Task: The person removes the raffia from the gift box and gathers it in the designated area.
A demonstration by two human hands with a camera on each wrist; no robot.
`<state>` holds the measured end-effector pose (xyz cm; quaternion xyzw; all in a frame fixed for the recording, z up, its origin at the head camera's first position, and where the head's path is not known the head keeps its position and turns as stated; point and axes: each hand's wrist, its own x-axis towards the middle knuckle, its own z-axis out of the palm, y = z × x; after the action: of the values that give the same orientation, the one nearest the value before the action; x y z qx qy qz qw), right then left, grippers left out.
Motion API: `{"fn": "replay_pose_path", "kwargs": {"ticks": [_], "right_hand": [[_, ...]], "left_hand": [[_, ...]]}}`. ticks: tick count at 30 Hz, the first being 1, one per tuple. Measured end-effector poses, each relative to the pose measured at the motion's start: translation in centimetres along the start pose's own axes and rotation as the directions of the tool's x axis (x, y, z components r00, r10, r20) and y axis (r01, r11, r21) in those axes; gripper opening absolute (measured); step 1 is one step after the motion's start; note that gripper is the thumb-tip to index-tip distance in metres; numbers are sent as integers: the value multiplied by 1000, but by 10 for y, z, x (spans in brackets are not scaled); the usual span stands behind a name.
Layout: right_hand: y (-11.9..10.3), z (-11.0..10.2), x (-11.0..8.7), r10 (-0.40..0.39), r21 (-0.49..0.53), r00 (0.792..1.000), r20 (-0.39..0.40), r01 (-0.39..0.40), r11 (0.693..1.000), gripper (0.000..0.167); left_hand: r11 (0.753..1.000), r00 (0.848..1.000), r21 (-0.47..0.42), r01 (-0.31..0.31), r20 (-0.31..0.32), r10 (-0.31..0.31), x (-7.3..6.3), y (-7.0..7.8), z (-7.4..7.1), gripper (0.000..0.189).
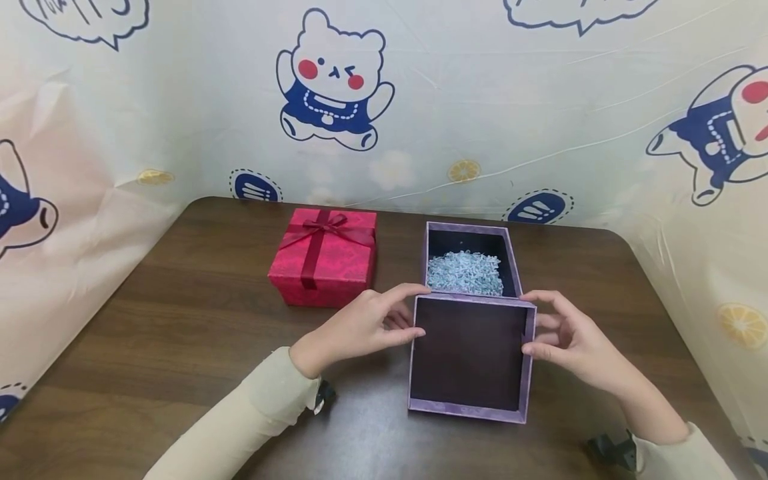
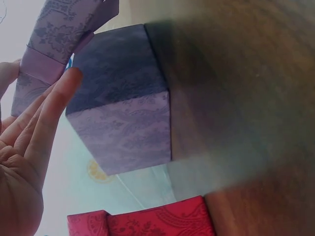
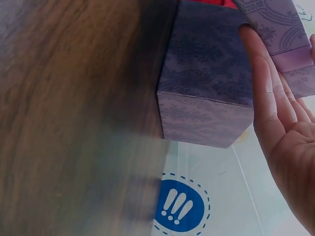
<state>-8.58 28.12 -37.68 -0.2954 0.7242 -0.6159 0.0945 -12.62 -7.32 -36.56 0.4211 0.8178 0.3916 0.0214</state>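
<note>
Both hands hold a purple patterned box lid (image 1: 468, 357), tilted so its dark inside faces me. My left hand (image 1: 373, 321) pinches its left edge between thumb and fingers, while my right hand (image 1: 569, 339) grips the right edge the same way. Just behind the lid stands the open purple box (image 1: 513, 263), holding pale blue shredded paper (image 1: 465, 272). In the left wrist view the lid (image 2: 55, 37) is raised above the table, beside the top of the box (image 2: 120, 135). A ribbon band (image 3: 293, 60) crosses the lid's side in the right wrist view.
A closed red gift box (image 1: 324, 257) with a dark red ribbon bow stands left of the purple box. Both boxes are on a brown wooden table (image 1: 198, 320). A cartoon-printed sheet (image 1: 432, 100) hangs behind the table and along its sides.
</note>
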Motion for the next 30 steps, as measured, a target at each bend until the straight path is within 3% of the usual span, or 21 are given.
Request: {"fn": "replay_pose_path", "kwargs": {"ticks": [19, 30], "right_hand": [[16, -3, -3, 48, 29, 998, 46, -49, 998, 66], [20, -4, -3, 116, -67, 993, 19, -114, 991, 60]], "left_hand": [[997, 995, -31, 65, 71, -63, 1, -9, 9, 60], [988, 984, -44, 150, 100, -145, 6, -13, 12, 59]]}}
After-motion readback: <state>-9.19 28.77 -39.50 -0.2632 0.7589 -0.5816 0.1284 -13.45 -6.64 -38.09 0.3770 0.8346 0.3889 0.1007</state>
